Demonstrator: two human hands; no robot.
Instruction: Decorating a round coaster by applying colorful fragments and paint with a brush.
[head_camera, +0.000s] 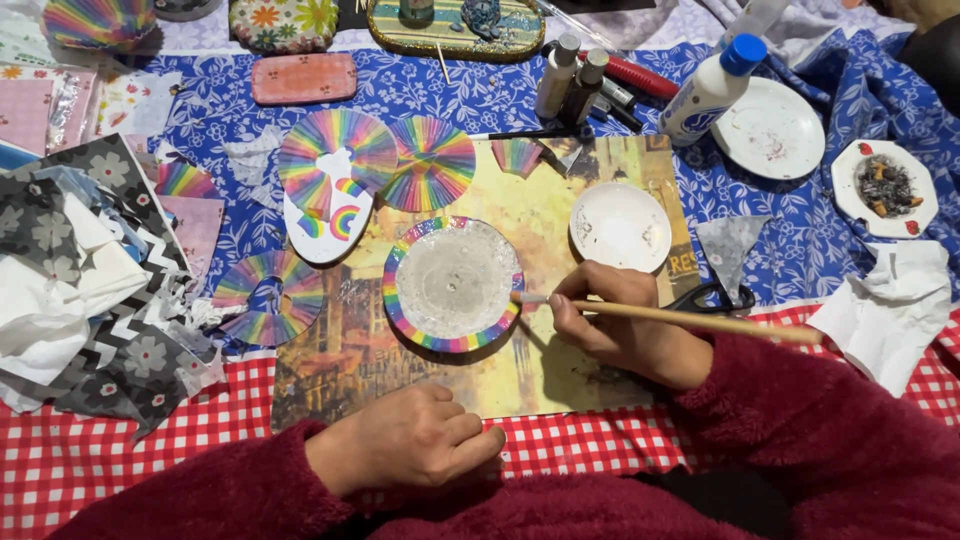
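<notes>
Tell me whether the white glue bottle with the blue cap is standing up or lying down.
Lying down: the glue bottle rests tilted on its side, base at the white plate's rim.

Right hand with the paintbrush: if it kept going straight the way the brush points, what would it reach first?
The right hand points its paintbrush leftward, bristles at the rim of the rainbow-edged round disc. Going straight on, it would likely cross that disc's glue-coated centre first.

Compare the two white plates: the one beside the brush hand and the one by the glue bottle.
The small plate lies on the yellow picture sheet, near the right hand holding the brush; the larger plate lies on the blue flowered cloth. The glue bottle overlaps the larger plate's rim; nothing covers the small one. Both are round, white and smeared.
</notes>
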